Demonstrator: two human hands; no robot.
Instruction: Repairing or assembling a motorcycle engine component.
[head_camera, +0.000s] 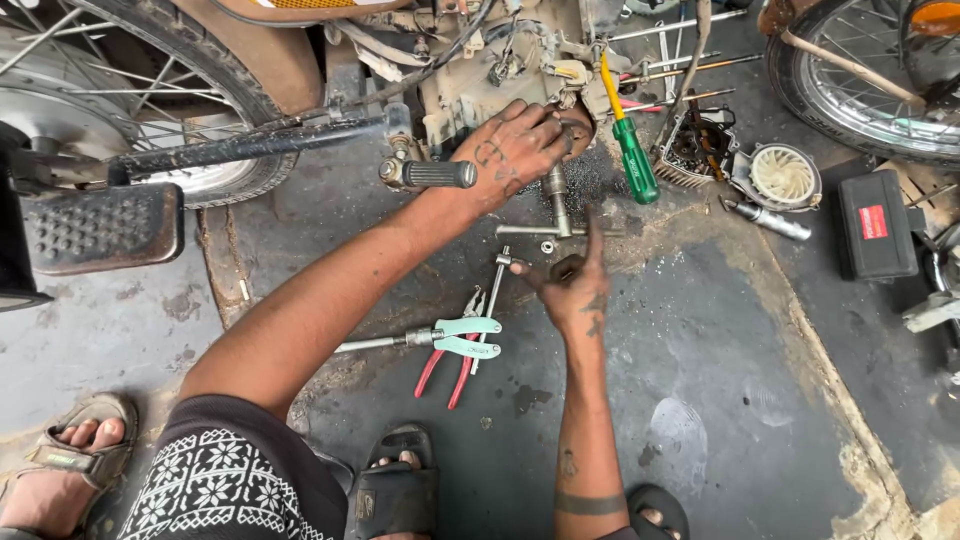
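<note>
Dirty grey concrete floor (720, 400) lies under everything, with oil stains and dark patches. On it stands a motorbike, and its dusty engine (480, 80) is the big thing to go by.

The left hand (512, 150) is pressed right against the engine's lower side. Its fingers are curled in on a round rusty part (578, 130) there, but I cannot tell how tight the hold is. Just left of that hand a black footpeg (430, 174) sticks out.

The right hand (572, 280) hangs below the engine, a little above the floor. Its first finger points straight up at the engine, and the other fingers are bent around a small dark piece (566, 268).

Between the two hands lies a metal T-shaped wrench (555, 215). A green screwdriver (628, 140) leans just right of the engine. Below the engine, near the person's feet, lie pale green pliers (455, 338) and red pliers (445, 372), touching each other. Far right of the engine sits a black case (876, 225).
</note>
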